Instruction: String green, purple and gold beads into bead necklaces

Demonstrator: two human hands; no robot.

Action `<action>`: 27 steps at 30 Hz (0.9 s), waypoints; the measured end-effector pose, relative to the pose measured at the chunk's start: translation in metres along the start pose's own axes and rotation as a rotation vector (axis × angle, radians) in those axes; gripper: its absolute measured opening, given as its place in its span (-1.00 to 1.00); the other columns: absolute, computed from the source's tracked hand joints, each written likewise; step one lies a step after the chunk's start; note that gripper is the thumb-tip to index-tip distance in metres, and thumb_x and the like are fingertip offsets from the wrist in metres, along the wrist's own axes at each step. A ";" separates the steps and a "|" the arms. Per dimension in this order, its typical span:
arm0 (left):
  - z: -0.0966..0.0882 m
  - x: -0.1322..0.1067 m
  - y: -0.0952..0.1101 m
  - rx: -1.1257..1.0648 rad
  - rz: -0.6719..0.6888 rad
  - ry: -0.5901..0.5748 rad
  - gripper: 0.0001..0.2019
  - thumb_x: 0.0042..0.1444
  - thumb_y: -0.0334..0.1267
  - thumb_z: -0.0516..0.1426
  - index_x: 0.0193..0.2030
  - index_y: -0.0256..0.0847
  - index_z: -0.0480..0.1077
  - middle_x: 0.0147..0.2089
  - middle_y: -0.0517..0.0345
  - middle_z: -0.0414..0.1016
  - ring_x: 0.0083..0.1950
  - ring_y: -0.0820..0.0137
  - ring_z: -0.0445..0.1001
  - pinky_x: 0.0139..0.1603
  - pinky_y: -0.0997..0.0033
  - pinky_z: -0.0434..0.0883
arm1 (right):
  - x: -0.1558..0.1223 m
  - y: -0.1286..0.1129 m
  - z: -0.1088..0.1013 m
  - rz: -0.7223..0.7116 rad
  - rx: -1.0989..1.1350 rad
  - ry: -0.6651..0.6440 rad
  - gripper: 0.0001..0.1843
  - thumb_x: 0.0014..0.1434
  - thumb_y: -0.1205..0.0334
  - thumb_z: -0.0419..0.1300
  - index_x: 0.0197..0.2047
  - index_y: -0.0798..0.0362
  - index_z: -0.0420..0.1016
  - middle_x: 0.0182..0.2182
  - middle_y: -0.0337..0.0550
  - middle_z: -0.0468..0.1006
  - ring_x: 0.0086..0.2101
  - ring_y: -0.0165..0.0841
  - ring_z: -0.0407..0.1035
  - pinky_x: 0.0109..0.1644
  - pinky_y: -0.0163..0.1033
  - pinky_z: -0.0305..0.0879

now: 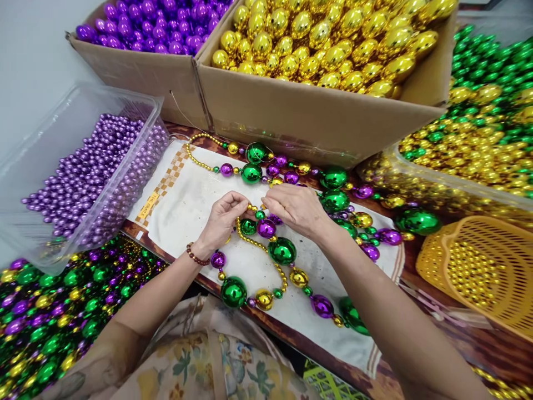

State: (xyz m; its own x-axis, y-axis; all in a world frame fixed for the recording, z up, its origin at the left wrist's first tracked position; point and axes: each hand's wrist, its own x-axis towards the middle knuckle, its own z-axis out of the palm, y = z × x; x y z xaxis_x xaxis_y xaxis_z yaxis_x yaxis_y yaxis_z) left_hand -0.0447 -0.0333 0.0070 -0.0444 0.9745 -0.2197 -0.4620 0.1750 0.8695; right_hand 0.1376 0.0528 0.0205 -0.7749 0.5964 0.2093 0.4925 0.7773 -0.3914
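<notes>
A long bead strand (283, 251) of green, purple and gold balls lies looped on a white cloth (187, 205). My left hand (225, 218), with a brown bead bracelet at the wrist, pinches the strand near small gold beads. My right hand (296, 208) faces it a few centimetres away, fingers closed on the same strand by a small green bead (260, 214). Both hands hover just above the cloth at its middle.
Behind stand cardboard boxes of purple balls (154, 22) and gold balls (325, 39). A clear tub of small purple beads (87, 172) sits left. Finished strands (54, 311) pile at lower left. Gold and green beads (478, 116) and a yellow basket (487, 266) fill the right.
</notes>
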 end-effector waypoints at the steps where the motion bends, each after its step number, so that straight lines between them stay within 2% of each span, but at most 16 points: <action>1: 0.000 0.000 0.000 -0.002 -0.001 -0.001 -0.64 -0.03 -0.08 0.42 -0.31 -0.24 0.40 -0.39 0.27 0.52 -0.41 0.54 0.53 -0.28 0.52 0.53 | 0.000 0.000 -0.001 -0.002 -0.002 -0.006 -0.35 0.47 -0.07 -0.33 -0.42 0.05 0.38 -0.46 -0.10 0.44 -0.39 -0.31 0.27 -0.36 -0.21 -0.06; 10: -0.001 -0.001 -0.002 0.029 -0.002 0.009 -0.64 0.00 -0.06 0.39 -0.28 -0.23 0.39 -0.37 0.23 0.52 -0.39 0.51 0.54 -0.25 0.48 0.53 | 0.000 -0.005 -0.009 0.003 -0.026 -0.051 -0.41 0.46 -0.05 -0.23 -0.39 0.04 0.43 -0.41 -0.07 0.47 -0.33 -0.27 0.26 -0.33 -0.19 0.01; 14: -0.002 -0.001 -0.004 0.063 0.024 -0.007 -0.66 0.03 -0.06 0.38 -0.28 -0.23 0.40 -0.35 0.21 0.53 -0.38 0.50 0.54 -0.25 0.47 0.51 | 0.001 -0.004 -0.009 0.014 -0.023 -0.030 -0.41 0.45 -0.07 -0.22 -0.39 0.04 0.44 -0.41 -0.06 0.49 -0.32 -0.26 0.29 -0.31 -0.19 0.07; 17: -0.007 -0.005 -0.004 0.130 0.082 -0.035 -0.73 0.09 -0.10 0.35 -0.25 -0.23 0.45 -0.30 0.18 0.54 -0.30 0.48 0.55 -0.15 0.45 0.51 | -0.009 -0.002 -0.011 0.063 0.101 0.042 -0.45 0.43 -0.09 -0.17 -0.34 0.04 0.46 -0.37 -0.04 0.53 -0.29 -0.24 0.35 -0.23 -0.17 0.19; 21: -0.020 -0.013 0.000 0.240 0.138 -0.071 -0.82 0.15 -0.18 0.32 -0.19 -0.22 0.52 -0.23 0.14 0.56 -0.19 0.50 0.53 -0.10 0.52 0.45 | -0.049 -0.005 -0.020 0.313 0.340 0.154 -0.62 0.36 -0.08 0.02 -0.02 0.02 0.44 -0.15 -0.02 0.58 -0.19 -0.21 0.46 -0.11 -0.11 0.36; 23: -0.028 -0.017 0.003 0.262 0.133 -0.085 -0.84 0.17 -0.19 0.31 -0.16 -0.21 0.54 -0.19 0.12 0.57 -0.17 0.50 0.52 -0.10 0.54 0.44 | -0.080 -0.011 -0.024 0.479 0.396 0.213 -0.59 0.31 -0.06 0.12 0.11 -0.01 0.37 -0.08 0.02 0.57 -0.14 -0.16 0.49 -0.08 -0.04 0.41; 25: -0.034 -0.022 0.006 0.266 0.106 -0.096 -0.82 0.18 -0.18 0.30 -0.13 -0.20 0.55 -0.16 0.10 0.58 -0.15 0.48 0.54 -0.08 0.52 0.45 | -0.116 -0.017 -0.028 0.617 0.434 0.291 -0.67 0.32 -0.05 0.12 0.06 -0.09 0.39 -0.14 0.01 0.59 -0.15 -0.09 0.51 -0.08 0.06 0.43; 27: -0.039 -0.026 0.009 0.267 0.077 -0.109 -0.81 0.18 -0.16 0.29 -0.13 -0.20 0.56 -0.15 0.09 0.59 -0.16 0.45 0.56 -0.08 0.48 0.47 | -0.153 -0.023 -0.032 0.734 0.424 0.405 -0.76 0.28 -0.06 0.19 -0.01 -0.26 0.46 -0.14 -0.03 0.59 -0.14 -0.01 0.50 -0.08 0.15 0.43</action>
State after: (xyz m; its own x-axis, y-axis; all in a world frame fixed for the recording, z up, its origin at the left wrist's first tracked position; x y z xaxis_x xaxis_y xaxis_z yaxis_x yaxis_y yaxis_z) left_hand -0.0821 -0.0623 0.0028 0.0318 0.9931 -0.1127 -0.2113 0.1169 0.9704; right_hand 0.2571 -0.0495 0.0258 -0.0920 0.9947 0.0455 0.5562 0.0892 -0.8262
